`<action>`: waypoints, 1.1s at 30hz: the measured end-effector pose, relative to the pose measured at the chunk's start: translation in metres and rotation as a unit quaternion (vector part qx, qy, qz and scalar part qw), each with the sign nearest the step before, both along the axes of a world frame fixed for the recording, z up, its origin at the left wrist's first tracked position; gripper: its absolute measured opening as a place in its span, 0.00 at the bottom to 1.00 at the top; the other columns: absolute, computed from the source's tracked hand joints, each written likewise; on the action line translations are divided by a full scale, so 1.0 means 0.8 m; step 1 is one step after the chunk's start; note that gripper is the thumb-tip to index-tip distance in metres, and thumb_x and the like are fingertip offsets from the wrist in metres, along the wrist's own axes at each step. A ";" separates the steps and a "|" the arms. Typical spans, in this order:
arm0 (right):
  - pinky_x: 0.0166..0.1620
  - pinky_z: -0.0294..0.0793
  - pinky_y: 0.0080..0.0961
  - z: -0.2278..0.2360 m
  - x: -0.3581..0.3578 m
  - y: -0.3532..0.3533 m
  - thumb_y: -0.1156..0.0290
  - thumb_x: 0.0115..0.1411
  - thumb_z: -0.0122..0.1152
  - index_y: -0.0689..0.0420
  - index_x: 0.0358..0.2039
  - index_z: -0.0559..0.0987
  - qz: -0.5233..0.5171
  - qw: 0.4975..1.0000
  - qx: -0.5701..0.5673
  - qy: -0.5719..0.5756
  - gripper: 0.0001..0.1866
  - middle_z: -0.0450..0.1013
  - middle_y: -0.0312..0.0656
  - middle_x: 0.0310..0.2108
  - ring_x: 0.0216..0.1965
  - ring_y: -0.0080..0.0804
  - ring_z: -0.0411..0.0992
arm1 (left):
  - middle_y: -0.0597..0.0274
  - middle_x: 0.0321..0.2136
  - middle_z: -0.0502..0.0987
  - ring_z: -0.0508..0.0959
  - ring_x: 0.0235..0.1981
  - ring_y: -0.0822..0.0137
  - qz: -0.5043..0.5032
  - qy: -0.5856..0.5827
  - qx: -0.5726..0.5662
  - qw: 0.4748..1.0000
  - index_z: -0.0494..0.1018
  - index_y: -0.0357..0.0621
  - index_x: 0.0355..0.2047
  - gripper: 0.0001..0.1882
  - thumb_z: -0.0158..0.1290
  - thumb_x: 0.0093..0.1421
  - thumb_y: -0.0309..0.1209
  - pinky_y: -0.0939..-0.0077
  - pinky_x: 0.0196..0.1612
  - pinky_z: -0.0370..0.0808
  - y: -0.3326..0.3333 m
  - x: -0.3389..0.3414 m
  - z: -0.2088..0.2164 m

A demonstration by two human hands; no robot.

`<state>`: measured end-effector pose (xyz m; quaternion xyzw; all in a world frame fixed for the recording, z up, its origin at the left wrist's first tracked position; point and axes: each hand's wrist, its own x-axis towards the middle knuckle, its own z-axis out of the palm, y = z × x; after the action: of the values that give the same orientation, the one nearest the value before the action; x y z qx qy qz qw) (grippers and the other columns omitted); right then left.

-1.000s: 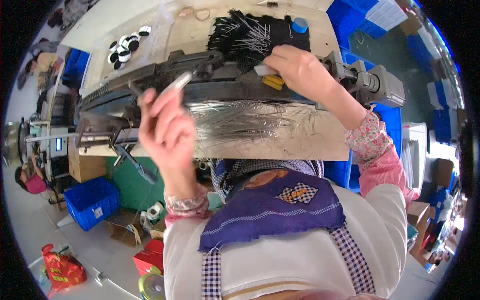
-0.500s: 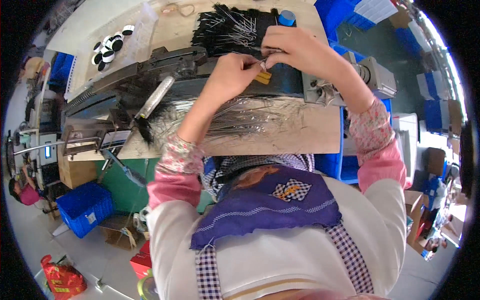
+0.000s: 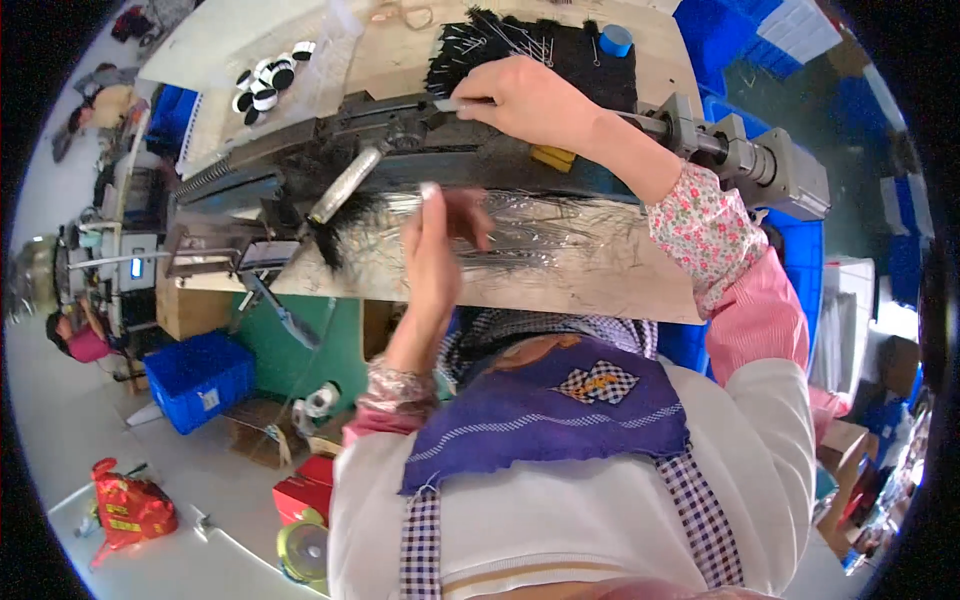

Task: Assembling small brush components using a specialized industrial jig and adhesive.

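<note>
My right hand reaches across the long metal machine, its fingers pinched at a small pale grey piece beside the machine's dark clamp end. What exactly they grip is too small to make out. Nearer to me, my left hand hovers over a spread of thin metal wires; its fingers are apart, somewhat blurred, with nothing visible in them. Behind the machine lie several wire-stemmed black bristle brushes on a dark mat. A yellow block sits on the machine below my right forearm.
A clear plastic tray at the back left has several black-and-white round pieces. A blue cap stands behind the machine. A silver-handled lever slants toward me. Blue crates stand on the floor.
My hands, earlier close together above the yellow block, have parted. The left has come back toward me over the wires; the right has moved left to the clamp end. The view has shifted slightly.
</note>
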<state>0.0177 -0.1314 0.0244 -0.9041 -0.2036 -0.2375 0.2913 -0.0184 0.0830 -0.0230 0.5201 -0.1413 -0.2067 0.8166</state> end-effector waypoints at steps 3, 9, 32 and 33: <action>0.39 0.73 0.39 -0.002 0.002 0.001 0.67 0.53 0.59 0.57 0.32 0.80 -0.005 0.999 0.010 0.046 0.09 0.75 0.49 0.29 0.33 0.48 0.74 | 0.67 0.17 0.68 0.63 0.14 0.74 -0.168 0.337 -0.287 0.881 0.73 0.39 0.32 0.20 0.38 0.67 0.42 0.78 0.16 0.61 0.016 0.046 0.017; 0.41 0.73 0.32 0.006 0.005 0.003 0.70 0.53 0.62 0.61 0.34 0.80 -0.012 0.997 -0.016 0.069 0.10 0.76 0.46 0.31 0.35 0.44 0.75 | 0.61 0.20 0.73 0.67 0.13 0.74 -0.044 0.071 0.123 0.989 0.68 0.39 0.39 0.13 0.53 0.59 0.35 0.81 0.13 0.62 -0.041 0.007 0.060; 0.34 0.73 0.43 -0.035 -0.146 -0.017 0.62 0.61 0.55 0.60 0.33 0.67 -0.229 0.948 -0.112 0.192 0.14 0.73 0.51 0.29 0.32 0.53 0.73 | 0.74 0.13 0.57 0.53 0.12 0.82 0.264 -0.049 -0.024 0.963 0.69 0.41 0.32 0.10 0.47 0.66 0.35 0.83 0.14 0.47 0.048 0.041 -0.009; 0.34 0.72 0.43 -0.025 -0.162 -0.019 0.62 0.60 0.56 0.60 0.33 0.68 -0.196 0.959 -0.077 0.190 0.14 0.73 0.51 0.29 0.32 0.54 0.73 | 0.74 0.13 0.56 0.53 0.12 0.82 0.231 -0.075 -0.013 0.970 0.69 0.41 0.32 0.11 0.47 0.66 0.35 0.83 0.14 0.47 0.014 0.016 0.028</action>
<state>-0.1116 -0.1469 0.0042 -0.9745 0.0190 -0.0971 0.2015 -0.0055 0.0944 -0.0010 0.5424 -0.0810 0.0285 0.8357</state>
